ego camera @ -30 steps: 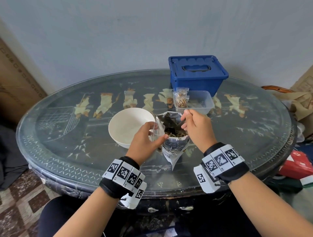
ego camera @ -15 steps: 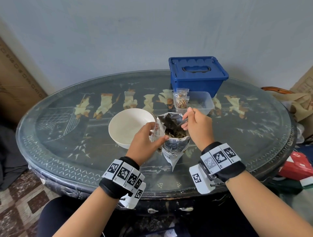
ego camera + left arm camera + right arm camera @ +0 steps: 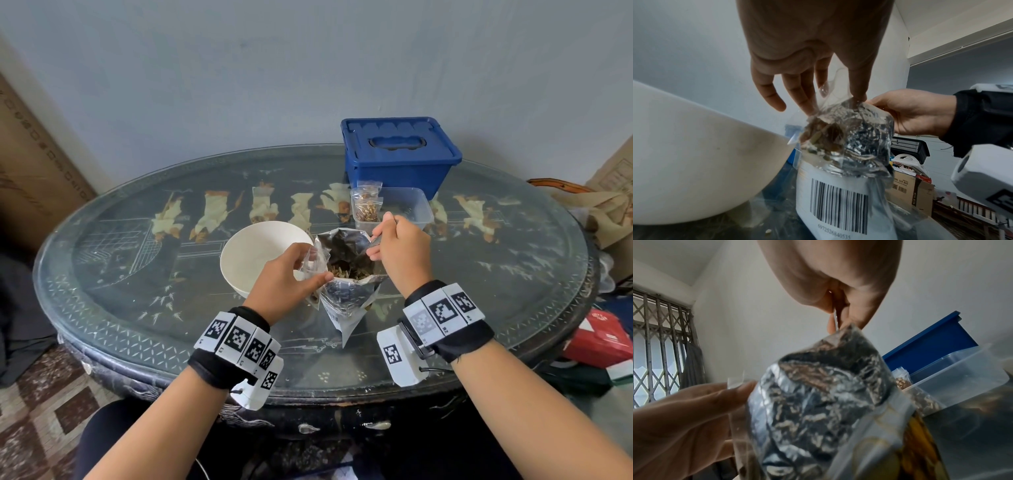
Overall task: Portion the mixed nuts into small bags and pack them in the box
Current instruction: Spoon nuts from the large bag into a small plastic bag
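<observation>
An open foil bag of mixed nuts (image 3: 346, 294) stands at the table's near middle, nuts showing in its mouth. My left hand (image 3: 287, 277) pinches the top of a small clear bag (image 3: 822, 139) beside the foil bag's left rim; a few nuts lie in it. My right hand (image 3: 400, 250) grips a thin metal spoon handle (image 3: 835, 319) that runs down into the foil bag (image 3: 818, 402); its scoop end is hidden. A clear tub (image 3: 407, 205) holds filled small bags (image 3: 366, 209). The blue lidded box (image 3: 397, 150) stands shut behind it.
A white bowl (image 3: 260, 253) sits just left of my left hand, close to the small bag. The glass-topped oval table (image 3: 137, 274) reaches out on both sides. Cardboard leans at the far left; bags and boxes lie on the floor at the right.
My right hand has shifted slightly left and up over the foil bag's mouth with the spoon. The left hand keeps its pinch on the small bag in the same place.
</observation>
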